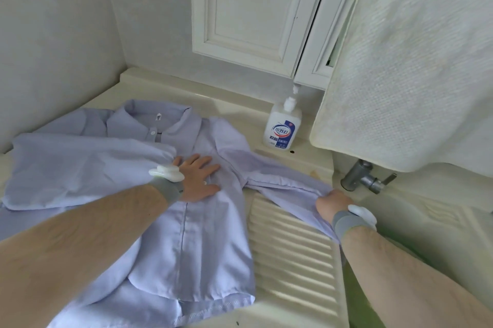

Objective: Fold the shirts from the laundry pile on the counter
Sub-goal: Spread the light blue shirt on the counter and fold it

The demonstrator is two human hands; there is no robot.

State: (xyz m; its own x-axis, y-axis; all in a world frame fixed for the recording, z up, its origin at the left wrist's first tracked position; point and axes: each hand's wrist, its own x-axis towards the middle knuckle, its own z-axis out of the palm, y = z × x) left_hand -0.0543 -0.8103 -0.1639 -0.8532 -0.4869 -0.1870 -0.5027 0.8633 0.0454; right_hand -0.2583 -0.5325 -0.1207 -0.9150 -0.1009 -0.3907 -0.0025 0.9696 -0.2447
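Note:
A light purple collared shirt lies front-up on the cream counter, collar toward the wall. Its left sleeve is folded across the chest on the left side. My left hand presses flat on the shirt's chest, fingers spread. My right hand grips the cuff end of the right sleeve, which stretches out to the right over the ribbed washboard. Both wrists wear grey bands with white pieces.
A white pump bottle stands on the counter behind the sleeve. A metal tap sits at the right, beside a sink. A pale towel hangs at upper right. White cabinet doors are on the back wall.

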